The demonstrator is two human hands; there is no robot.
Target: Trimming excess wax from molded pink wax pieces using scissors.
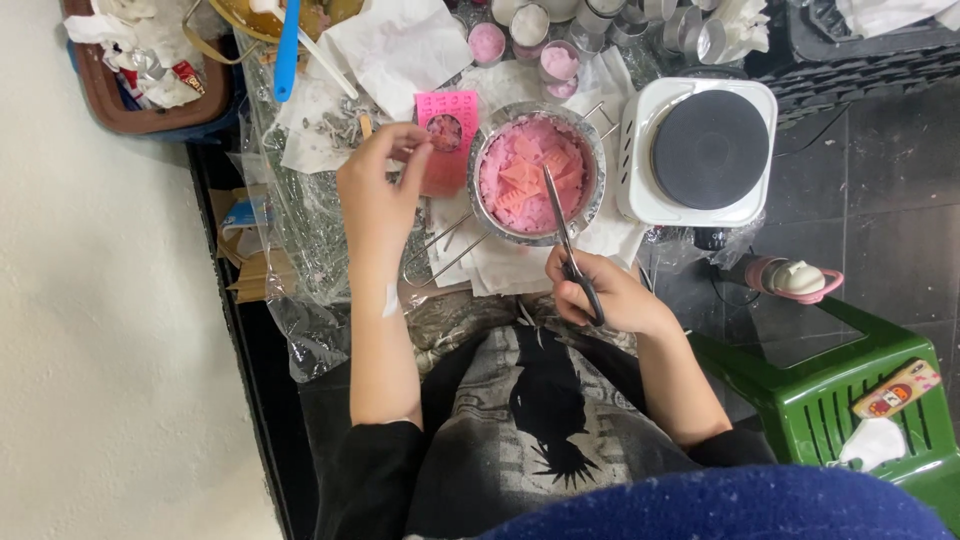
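Observation:
My left hand (385, 180) pinches a small piece at the edge of a pink perforated sheet (447, 120), just left of a metal bowl (592, 150). The bowl holds several pink wax-like chunks (525, 175). My right hand (605, 292) grips a pair of scissors (565, 232) whose blades point up into the bowl and rest on the pink pieces. The scissor blades look closed.
A white single-burner hot plate (700, 150) stands right of the bowl. Small metal cups (545, 30), some with pink fill, line the top. Crumpled plastic and paper (310, 130) cover the left. A brown tray (150, 80), a blue tool (287, 50) and a green plastic stool (850, 390) are nearby.

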